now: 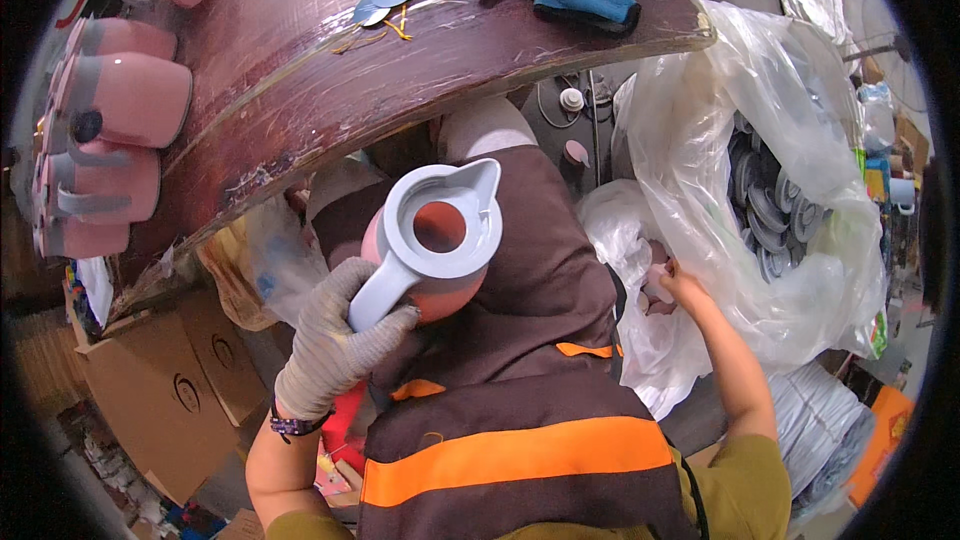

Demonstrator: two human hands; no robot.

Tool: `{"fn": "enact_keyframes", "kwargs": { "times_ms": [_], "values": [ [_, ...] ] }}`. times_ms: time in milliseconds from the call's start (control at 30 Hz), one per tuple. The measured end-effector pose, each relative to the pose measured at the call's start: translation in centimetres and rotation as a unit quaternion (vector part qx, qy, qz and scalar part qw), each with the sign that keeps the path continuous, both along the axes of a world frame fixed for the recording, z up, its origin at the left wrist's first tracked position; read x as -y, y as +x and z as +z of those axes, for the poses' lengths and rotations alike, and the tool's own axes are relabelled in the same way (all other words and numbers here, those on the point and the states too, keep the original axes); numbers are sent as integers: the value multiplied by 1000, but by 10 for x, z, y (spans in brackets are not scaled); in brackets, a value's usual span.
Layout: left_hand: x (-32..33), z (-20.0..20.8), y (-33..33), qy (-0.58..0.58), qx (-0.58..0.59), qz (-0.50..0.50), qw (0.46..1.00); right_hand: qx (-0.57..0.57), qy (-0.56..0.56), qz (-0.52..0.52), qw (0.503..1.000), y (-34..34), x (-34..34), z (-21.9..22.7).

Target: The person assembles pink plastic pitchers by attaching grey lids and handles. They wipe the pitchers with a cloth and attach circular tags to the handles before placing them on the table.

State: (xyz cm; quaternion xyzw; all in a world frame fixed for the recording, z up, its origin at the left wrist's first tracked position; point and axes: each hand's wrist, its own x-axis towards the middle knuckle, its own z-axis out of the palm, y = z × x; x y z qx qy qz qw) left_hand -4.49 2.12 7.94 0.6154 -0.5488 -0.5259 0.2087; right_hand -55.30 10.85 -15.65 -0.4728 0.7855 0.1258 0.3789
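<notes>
**Pink jug up, bag probed**

Gloved left hand (335, 340) clamped tight on the grey handle of a pink plastic jug (437, 240), held over the brown apron. Bare right hand (680, 285) down inside a clear plastic bag (720, 140) — grip impossible to tell.

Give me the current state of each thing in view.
Pink jug: lidless, held by its grey handle.
Left hand: gloved, gripping the handle.
Right hand: bare, reaching into a clear plastic bag.
Pink jugs: lying in a row on the table.
</notes>
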Motion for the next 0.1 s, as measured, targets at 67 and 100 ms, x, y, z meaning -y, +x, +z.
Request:
{"fn": "enact_keyframes", "kwargs": {
  "times_ms": [67,100],
  "values": [
    [-1,0,3,-20,5,-20,1000,1,4,1,1000,63,27,98],
    [-2,0,3,-31,9,-32,999,23,-35,11,999,81,36,133]
  ]
}}
